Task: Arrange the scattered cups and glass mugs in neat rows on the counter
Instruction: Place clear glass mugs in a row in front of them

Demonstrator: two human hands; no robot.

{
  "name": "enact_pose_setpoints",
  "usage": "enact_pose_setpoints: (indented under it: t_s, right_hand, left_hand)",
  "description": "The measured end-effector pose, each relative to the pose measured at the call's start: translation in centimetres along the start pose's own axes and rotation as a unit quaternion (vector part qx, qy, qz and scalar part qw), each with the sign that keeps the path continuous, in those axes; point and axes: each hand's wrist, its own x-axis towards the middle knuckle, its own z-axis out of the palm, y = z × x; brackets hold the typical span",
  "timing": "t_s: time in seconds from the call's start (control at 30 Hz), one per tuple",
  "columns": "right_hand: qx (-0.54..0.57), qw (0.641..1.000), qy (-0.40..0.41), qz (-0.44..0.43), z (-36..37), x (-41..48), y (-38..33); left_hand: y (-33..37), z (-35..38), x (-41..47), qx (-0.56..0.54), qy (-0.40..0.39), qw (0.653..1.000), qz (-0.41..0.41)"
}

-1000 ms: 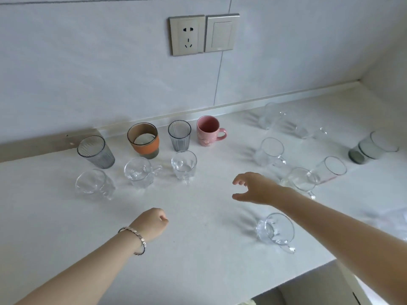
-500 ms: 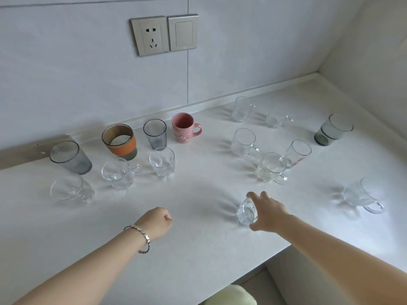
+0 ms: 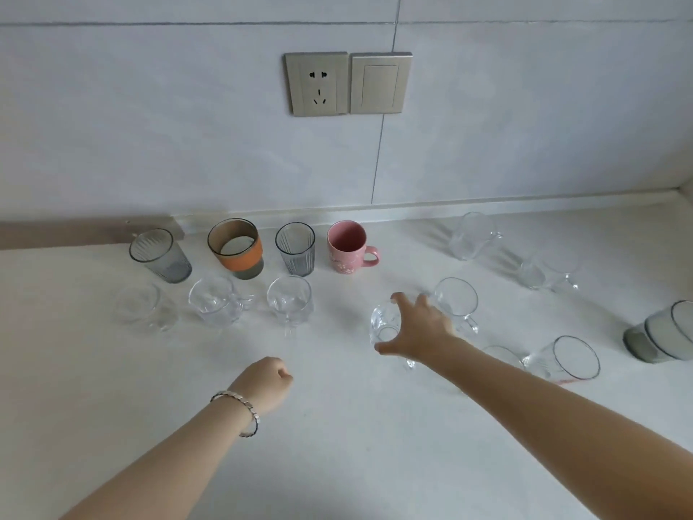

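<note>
We are partway through the second row. Our right hand (image 3: pixel 416 332) has its fingers and thumb curled round a small clear glass mug with a handle (image 3: pixel 384 326), in front of the pink ceramic mug (image 3: pixel 347 247) and slightly to its right. We cannot tell whether the glass base sits on the white counter (image 3: pixel 337 444) or is lifted off it. Our left hand (image 3: pixel 268 382) is a closed fist holding nothing, well in front of the pink mug and a little left.

The pink mug ends the back row. To its left stand a grey ribbed tumbler (image 3: pixel 296 249), a brown cup with an orange band (image 3: pixel 236 249) and a second grey ribbed tumbler (image 3: pixel 161 257). In front of those, also left of the pink mug, three clear glass cups (image 3: pixel 288 300) form the front row.

We judge that the next move calls for setting the held mug upright directly in front of the pink mug, in line with the three clear cups and apart from the nearest. Glass on a hard top wants a gentle landing.

Right of the pink mug, more clear glass mugs (image 3: pixel 455 300) wait scattered. A dark grey glass (image 3: pixel 663 332), far to the right, appears to lie tilted.

We read no brand or writing anywhere. The pink mug carries only a pale flower pattern, and the wall socket plate (image 3: pixel 317 84) above it shows no legible marks.
</note>
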Motion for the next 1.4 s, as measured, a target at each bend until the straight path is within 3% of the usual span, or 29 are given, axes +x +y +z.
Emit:
enact_pose_setpoints:
  t_s: [0.3,0.67,0.77,0.83,0.9,1.0,1.1,1.4]
  right_hand:
    - [-0.006,0.998,-0.023,-0.054,0.2,6.9,-4.5]
    - [0.067,0.996,-0.011,-0.055,1.3,6.4,-3.7]
    - [0.023,0.993,0.073,-0.084,0.3,5.4,-0.8]
    - [-0.027,0.991,0.120,-0.057,-0.7,5.2,2.2]
    - [-0.052,0.993,0.100,0.030,-1.7,5.2,5.1]
    - [0.016,0.992,0.016,0.124,-2.0,5.3,7.8]
    - [0.066,0.990,0.022,0.120,-1.6,5.5,8.4]
    - [0.050,0.998,0.021,0.021,-2.3,7.5,5.5]
  left_hand:
    - [1.1,0.7,1.6,-0.007,0.007,0.999,-0.031]
    - [0.9,0.2,2.9,0.021,-0.026,0.999,-0.011]
    - [0.9,0.2,3.2,0.023,-0.033,0.999,-0.007]
    - [1.3,0.4,3.1,0.025,-0.032,0.999,0.001]
    - [1.6,0.7,3.0,0.028,-0.034,0.999,0.009]
    - [2.0,1.2,2.6,0.027,-0.038,0.999,0.013]
    - [2.4,1.4,2.3,0.038,-0.034,0.999,0.016]
    - [2.8,1.4,1.5,0.040,-0.023,0.999,0.012]
